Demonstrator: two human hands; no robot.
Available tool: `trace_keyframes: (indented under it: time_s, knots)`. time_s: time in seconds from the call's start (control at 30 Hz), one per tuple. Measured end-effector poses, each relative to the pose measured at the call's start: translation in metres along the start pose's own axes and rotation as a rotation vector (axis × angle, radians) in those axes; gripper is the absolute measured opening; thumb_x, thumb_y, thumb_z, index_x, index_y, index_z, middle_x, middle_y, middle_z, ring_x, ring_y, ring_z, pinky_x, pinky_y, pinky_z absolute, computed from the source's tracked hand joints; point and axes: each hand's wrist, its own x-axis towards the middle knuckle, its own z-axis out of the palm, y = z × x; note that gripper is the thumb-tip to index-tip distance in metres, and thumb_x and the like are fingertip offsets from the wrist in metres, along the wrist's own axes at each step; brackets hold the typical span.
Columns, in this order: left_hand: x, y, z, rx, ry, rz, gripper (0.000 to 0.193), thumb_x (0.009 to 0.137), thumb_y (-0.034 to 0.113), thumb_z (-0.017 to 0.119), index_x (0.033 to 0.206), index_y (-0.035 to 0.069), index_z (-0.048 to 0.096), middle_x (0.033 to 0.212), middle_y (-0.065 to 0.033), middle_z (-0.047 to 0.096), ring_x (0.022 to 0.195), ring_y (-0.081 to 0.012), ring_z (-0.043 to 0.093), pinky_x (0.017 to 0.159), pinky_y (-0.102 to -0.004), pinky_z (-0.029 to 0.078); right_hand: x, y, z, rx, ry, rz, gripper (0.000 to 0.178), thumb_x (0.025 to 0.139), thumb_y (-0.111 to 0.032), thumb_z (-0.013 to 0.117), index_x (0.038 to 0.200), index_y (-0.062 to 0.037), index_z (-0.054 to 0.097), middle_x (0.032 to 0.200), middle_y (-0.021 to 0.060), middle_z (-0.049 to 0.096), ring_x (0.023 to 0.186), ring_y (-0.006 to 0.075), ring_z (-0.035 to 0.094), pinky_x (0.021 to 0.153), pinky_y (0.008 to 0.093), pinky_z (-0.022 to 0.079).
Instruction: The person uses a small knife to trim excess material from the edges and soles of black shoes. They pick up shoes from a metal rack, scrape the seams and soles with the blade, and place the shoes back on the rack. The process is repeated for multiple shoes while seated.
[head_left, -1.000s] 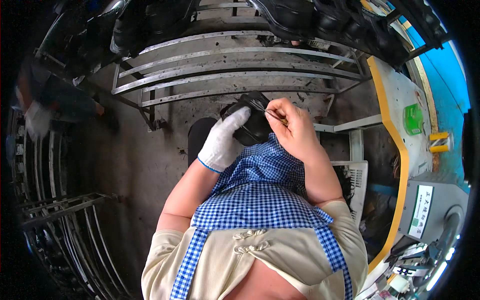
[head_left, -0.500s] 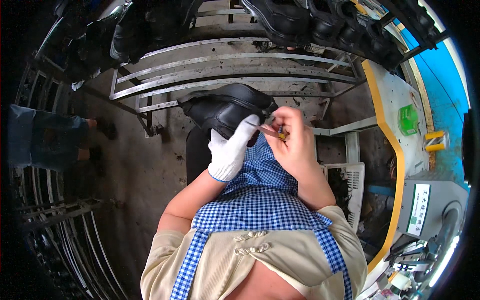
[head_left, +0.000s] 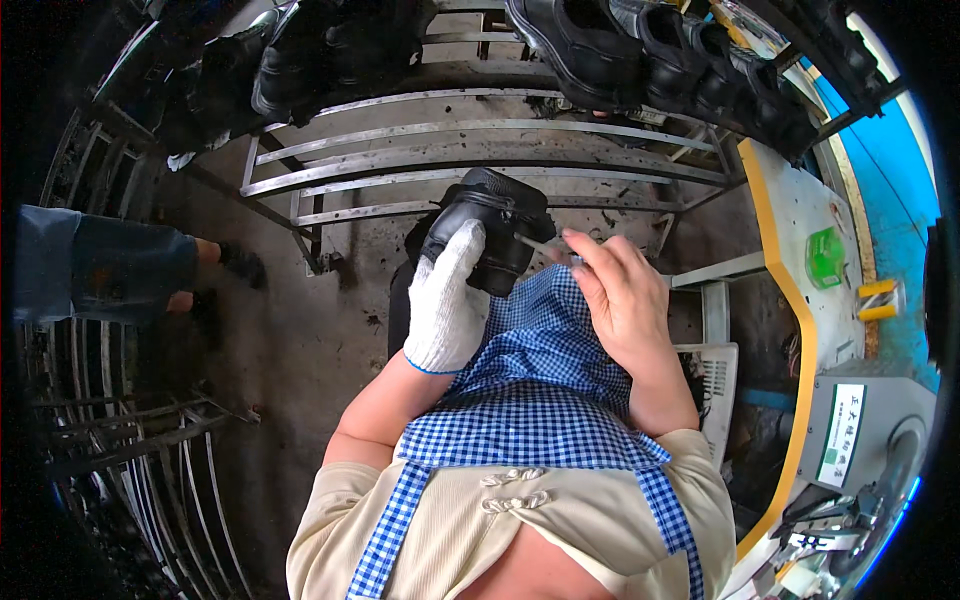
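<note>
A black leather shoe [head_left: 482, 212] is held over my lap, tilted so that its side and part of the sole show. My left hand [head_left: 450, 300], in a white knitted glove, grips it from the near left, with the thumb pressed on the upper. My bare right hand [head_left: 625, 295] is to the right of the shoe, its fingers bent around a thin, narrow tool [head_left: 540, 248]. The tool's tip points at the shoe's side. Blur and my fingers hide its handle, so its exact kind cannot be made out.
Black shoes [head_left: 580, 45] line a rack along the far side, above a metal-barred frame [head_left: 480, 155]. On the right are a yellow-edged table [head_left: 790, 260], a green container [head_left: 826, 258] and a white crate [head_left: 715, 395]. At the left another person's leg [head_left: 130, 268] shows.
The shoe has been turned more upright in my left hand. My right hand has moved right, away from the shoe, with its fingers less tightly curled, still holding the thin tool.
</note>
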Motion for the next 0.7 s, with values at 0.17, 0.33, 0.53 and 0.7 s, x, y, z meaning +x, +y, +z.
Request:
trace_keyframes:
  time_s: [0.17,0.33,0.53,0.7]
  knots:
    - [-0.004,0.001,0.006,0.087,0.023,0.082,0.028,0.099,0.016,0.057,0.124,0.004,0.061,0.113,-0.0065,0.067,0.102,-0.0163,0.064,0.089,-0.0315,0.051,0.003,-0.005,0.011,0.017,0.041,-0.015,0.049,0.088,-0.011,0.069,0.133,-0.028,0.062,0.08,0.0047,0.05,0.064,0.0205,0.057,0.053,0.0362,0.05]
    - [0.0,-0.011,-0.024,0.974,-0.026,0.694,0.033,0.096,0.006,0.057,0.129,0.003,0.058,0.122,-0.0113,0.063,0.111,-0.0224,0.062,0.094,-0.0361,0.051,0.001,-0.019,0.015,0.101,0.004,0.03,0.044,0.087,-0.003,0.069,0.127,-0.0197,0.067,0.084,0.0081,0.054,0.065,0.0229,0.058,0.057,0.0342,0.048]
    - [0.0,-0.028,-0.036,0.965,0.016,0.666,0.048,0.086,-0.011,0.058,0.132,0.004,0.057,0.125,-0.018,0.061,0.112,-0.0331,0.061,0.097,-0.0396,0.05,0.008,-0.022,0.033,0.219,0.106,0.002,0.044,0.088,-0.005,0.069,0.129,-0.0197,0.066,0.084,0.0066,0.053,0.061,0.0203,0.059,0.054,0.0344,0.05]
    - [0.0,-0.019,-0.01,0.36,0.216,0.248,0.036,0.094,0.001,0.059,0.129,0.004,0.06,0.121,-0.0102,0.064,0.107,-0.0224,0.062,0.091,-0.0335,0.051,0.007,-0.03,0.044,0.26,0.152,0.026,0.043,0.088,-0.001,0.068,0.129,-0.0151,0.066,0.086,0.0082,0.055,0.063,0.0208,0.059,0.057,0.0331,0.049]
